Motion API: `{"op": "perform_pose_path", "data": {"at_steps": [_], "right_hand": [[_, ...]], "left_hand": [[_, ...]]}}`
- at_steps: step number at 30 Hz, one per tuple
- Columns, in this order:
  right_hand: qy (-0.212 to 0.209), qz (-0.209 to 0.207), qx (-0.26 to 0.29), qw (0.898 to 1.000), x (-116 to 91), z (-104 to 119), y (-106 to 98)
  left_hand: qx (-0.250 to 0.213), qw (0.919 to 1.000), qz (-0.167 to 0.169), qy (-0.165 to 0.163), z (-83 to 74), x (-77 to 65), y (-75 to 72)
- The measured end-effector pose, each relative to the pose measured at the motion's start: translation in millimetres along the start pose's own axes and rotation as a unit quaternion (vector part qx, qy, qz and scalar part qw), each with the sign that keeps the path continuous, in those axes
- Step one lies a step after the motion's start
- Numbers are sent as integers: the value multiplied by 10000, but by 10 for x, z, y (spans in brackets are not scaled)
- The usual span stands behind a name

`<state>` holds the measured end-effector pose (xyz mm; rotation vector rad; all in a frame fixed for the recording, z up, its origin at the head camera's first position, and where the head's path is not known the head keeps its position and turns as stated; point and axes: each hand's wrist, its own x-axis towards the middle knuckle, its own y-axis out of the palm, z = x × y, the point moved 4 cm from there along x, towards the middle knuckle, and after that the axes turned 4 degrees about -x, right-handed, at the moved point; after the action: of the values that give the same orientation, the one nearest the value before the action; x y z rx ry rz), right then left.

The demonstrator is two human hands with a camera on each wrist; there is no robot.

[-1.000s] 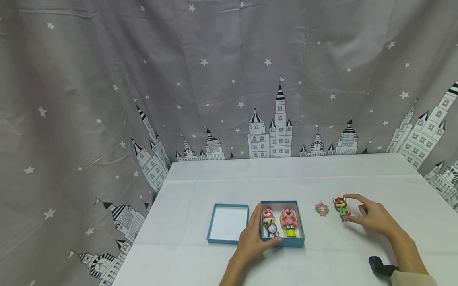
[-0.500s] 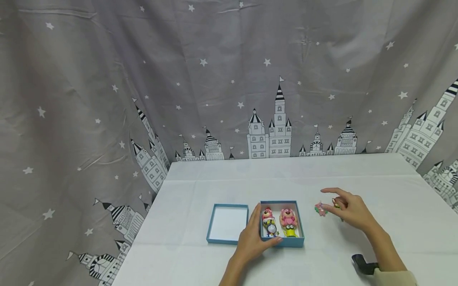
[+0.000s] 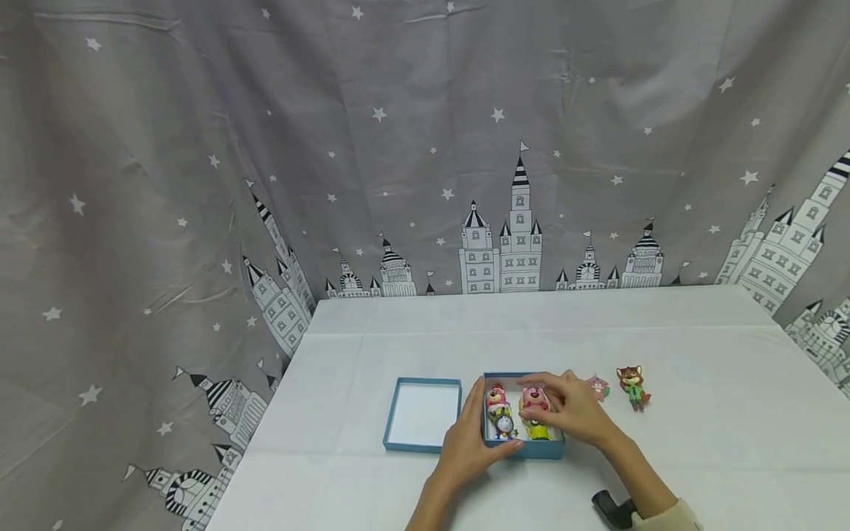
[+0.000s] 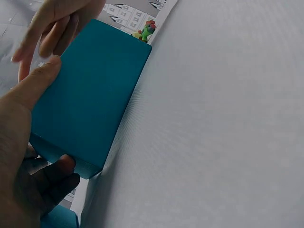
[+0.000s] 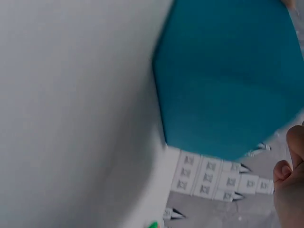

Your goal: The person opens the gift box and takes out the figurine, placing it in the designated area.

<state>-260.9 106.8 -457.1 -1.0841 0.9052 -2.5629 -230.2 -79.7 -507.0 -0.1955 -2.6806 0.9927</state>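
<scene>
My left hand [image 3: 468,446] grips the front left corner of a blue box [image 3: 558,450], thumb along the front wall and fingers along the left side. Inside, a red-hatted bear figurine [image 3: 496,398] and a round-faced blue figurine [image 3: 504,425] lie at the left. A pink bear figurine [image 3: 531,395] and a yellow figurine [image 3: 539,433] lie at the right. My right hand [image 3: 581,409] reaches over the box's right wall, thumb and forefinger apart around the pink bear, partly covering it. In the left wrist view the box's blue outer wall [image 4: 92,90] hides the figurines.
A blue-rimmed box lid [image 3: 423,447] lies left of the box. Right of the box are a pink figurine [image 3: 600,388], partly behind my right hand, and a fox figurine [image 3: 633,387] in green. A grey castle-print curtain [image 3: 398,147] hangs behind the white table [image 3: 345,487].
My right hand has left the fox figurine, which lies on the table, and swept left past the pink figurine to over the box. My left hand stays on the box.
</scene>
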Motion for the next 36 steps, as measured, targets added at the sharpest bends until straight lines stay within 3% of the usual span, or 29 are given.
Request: {"op": "perform_pose_path", "data": {"at_steps": [6,14,25,36], "right_hand": [[56,283,50,9996,-1,24,212],[308,654,-228,9971,-26,-10,332],[415,960,-945,9900,-34,-12,390],[490,1056,-997,9882,-35,0,387]], "left_hand": [[16,9999,-25,101,5,1,0],[52,9997,-66,235,3,0,-6],[115,9994,-77,308,-17,-4,-17],[65,9993,-66,365,-6,-5,-3]]}}
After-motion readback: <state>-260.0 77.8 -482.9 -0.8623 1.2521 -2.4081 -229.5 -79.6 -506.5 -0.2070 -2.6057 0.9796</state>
